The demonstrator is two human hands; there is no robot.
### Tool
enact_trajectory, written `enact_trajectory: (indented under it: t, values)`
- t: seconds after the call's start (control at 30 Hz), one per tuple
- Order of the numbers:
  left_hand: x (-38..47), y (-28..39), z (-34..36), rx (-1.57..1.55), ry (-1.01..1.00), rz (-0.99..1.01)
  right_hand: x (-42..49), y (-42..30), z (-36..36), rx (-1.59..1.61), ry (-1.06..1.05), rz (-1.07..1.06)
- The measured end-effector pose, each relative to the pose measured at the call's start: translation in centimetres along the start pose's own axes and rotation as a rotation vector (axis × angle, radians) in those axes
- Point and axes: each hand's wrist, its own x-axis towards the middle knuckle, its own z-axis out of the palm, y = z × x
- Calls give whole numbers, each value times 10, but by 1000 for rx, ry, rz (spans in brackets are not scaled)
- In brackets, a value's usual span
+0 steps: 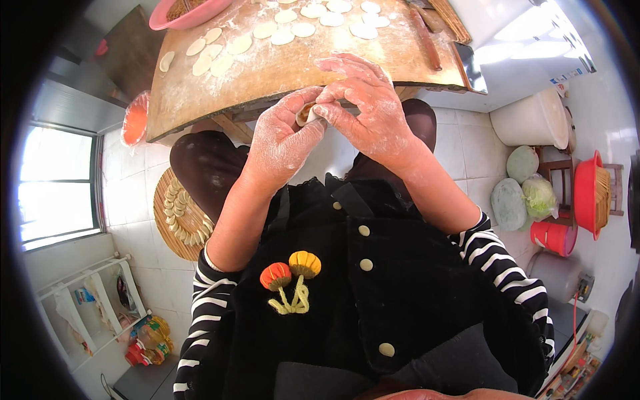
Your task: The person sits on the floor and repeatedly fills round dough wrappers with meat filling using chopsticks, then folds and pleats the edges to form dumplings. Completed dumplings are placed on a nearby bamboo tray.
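Note:
Between my two floury hands is a small dumpling (305,115), partly folded, with brown filling showing at its opening. My left hand (285,135) cradles it from the left and below. The thumb and fingertips of my right hand (362,97) pinch its right edge, while the other right fingers stay raised. Both hands are just off the near edge of a floured wooden board (240,82). Several round dough wrappers (282,36) lie spread over the board. A single folded dumpling (167,61) rests near its left edge.
A pink bowl of filling (165,17) stands at the board's far left. Toward the right lies a wooden rolling pin (425,40). Folded dumplings line a round woven tray (167,240) low on my left. An orange lined bin (136,120) stands beside the board.

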Motion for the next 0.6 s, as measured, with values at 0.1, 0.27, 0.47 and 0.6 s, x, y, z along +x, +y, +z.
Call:
enact_trajectory:
  t: [0.1, 0.27, 0.47, 0.6]
  values:
    - [1, -2, 3, 57, 13, 60, 1, 0, -2, -4, 25, -24]
    - [0, -7, 4, 113, 2, 218, 3, -1, -5, -31, -15, -28]
    - [0, -12, 5, 235, 11, 170, -3, 6, -2, 53, -54, -34]
    - [-3, -11, 9, 47, 21, 103, -8, 7, 2, 50, -16, -31]
